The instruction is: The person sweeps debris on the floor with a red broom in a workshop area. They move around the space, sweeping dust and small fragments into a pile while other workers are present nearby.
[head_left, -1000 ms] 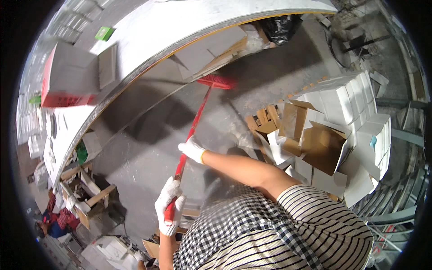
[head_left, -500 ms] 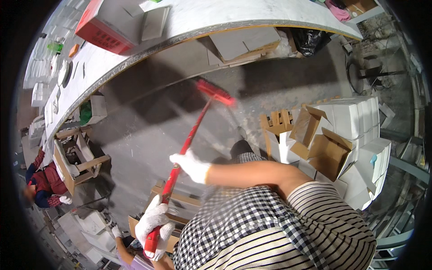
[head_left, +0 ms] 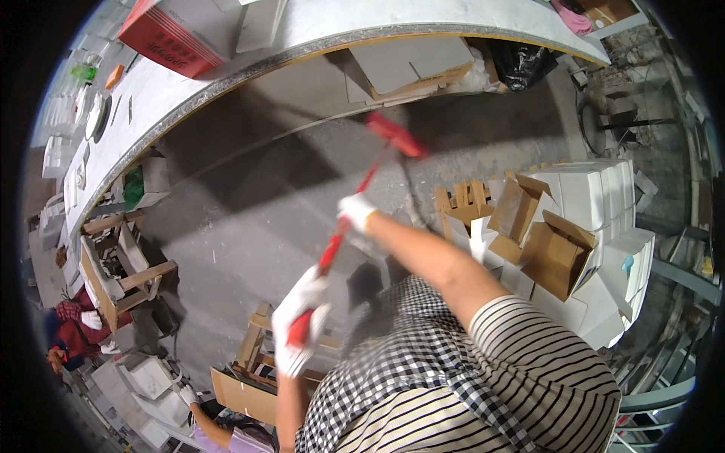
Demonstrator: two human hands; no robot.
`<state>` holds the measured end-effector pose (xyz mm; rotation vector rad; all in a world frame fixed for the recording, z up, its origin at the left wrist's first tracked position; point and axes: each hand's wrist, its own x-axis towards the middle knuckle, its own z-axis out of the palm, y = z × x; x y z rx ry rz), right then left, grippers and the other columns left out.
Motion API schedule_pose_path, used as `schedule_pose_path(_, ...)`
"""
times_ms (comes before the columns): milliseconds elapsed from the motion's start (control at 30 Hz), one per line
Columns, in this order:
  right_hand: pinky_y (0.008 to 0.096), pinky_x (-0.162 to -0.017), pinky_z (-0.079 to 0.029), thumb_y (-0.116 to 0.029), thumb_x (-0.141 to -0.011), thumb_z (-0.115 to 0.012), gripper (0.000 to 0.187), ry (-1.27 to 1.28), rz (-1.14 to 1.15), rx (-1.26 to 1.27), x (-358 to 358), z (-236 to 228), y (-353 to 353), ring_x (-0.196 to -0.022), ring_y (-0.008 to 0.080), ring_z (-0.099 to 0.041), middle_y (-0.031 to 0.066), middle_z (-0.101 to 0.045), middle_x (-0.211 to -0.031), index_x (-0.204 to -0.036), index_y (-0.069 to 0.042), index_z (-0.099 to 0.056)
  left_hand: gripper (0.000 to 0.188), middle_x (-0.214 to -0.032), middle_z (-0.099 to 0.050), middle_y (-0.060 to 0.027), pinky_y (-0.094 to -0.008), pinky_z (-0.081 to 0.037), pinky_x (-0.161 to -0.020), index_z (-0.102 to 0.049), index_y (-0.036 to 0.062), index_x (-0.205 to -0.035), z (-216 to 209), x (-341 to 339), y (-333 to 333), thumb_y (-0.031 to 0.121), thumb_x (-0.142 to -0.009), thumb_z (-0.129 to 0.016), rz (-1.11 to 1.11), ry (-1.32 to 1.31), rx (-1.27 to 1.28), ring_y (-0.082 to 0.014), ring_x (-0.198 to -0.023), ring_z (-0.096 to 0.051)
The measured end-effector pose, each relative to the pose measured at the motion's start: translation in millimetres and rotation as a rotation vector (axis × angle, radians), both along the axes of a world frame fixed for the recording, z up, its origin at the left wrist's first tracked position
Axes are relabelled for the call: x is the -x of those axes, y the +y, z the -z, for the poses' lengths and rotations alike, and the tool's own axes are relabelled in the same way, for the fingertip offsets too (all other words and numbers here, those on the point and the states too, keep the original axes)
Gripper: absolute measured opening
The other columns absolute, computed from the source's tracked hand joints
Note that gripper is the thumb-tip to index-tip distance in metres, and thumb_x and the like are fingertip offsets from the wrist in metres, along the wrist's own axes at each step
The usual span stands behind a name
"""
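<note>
A long-handled red broom (head_left: 331,248) slants away from me, its blurred red head (head_left: 396,136) over the grey floor near the long white table. My left hand (head_left: 296,309), in a white glove, is closed around the butt end of the handle close to my body. Farther up the same handle, my gloved right hand (head_left: 358,210) is wrapped round it, with that arm stretched forward. The bristles are too blurred to make out.
Along the far side curves the white table (head_left: 317,21), with boxes stored beneath it. White and brown cartons (head_left: 559,253) stand on a pallet at the right. A wooden frame (head_left: 124,264) is at the left, near a co-worker (head_left: 75,321). Another co-worker (head_left: 219,430) is at the lower left.
The broom has swung away from me and to the right. Both hands have moved forward and right with its handle, and my right arm has straightened.
</note>
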<state>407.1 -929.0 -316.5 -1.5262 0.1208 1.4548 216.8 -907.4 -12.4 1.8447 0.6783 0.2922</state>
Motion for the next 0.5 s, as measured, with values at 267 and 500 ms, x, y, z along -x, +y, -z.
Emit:
schedule_pose_path(267,0.0389,-0.055,-0.051,-0.015,-0.087,-0.062,0.028,0.428,0.102,-0.115,164.7,-190.2,72.0,-0.067,0.0236,-0.064,0.0111,-0.059,-0.078,-0.103,0.001,-0.046,0.014,-0.093,-0.068,-0.0153,-0.0448,-0.045,-0.1,-0.063,-0.0015,-0.083,-159.6,86.3,11.2,0.005,-0.076,-0.073,-0.194,0.083,-0.119,-0.0363,-0.112,-0.064)
schedule_pose_path(500,0.0401,-0.065,-0.052,-0.015,-0.088,-0.064,0.034,0.194,0.387,-0.062,113.4,-189.6,32.5,-0.07,0.0221,-0.061,0.01,-0.057,-0.088,-0.112,-0.004,-0.041,0.016,-0.097,-0.068,-0.017,-0.0522,-0.041,-0.105,-0.061,-0.0008,-0.083,-116.7,112.6,35.1,0.006,-0.075,-0.073,-0.034,-0.059,-0.005,-0.0386,-0.114,-0.062)
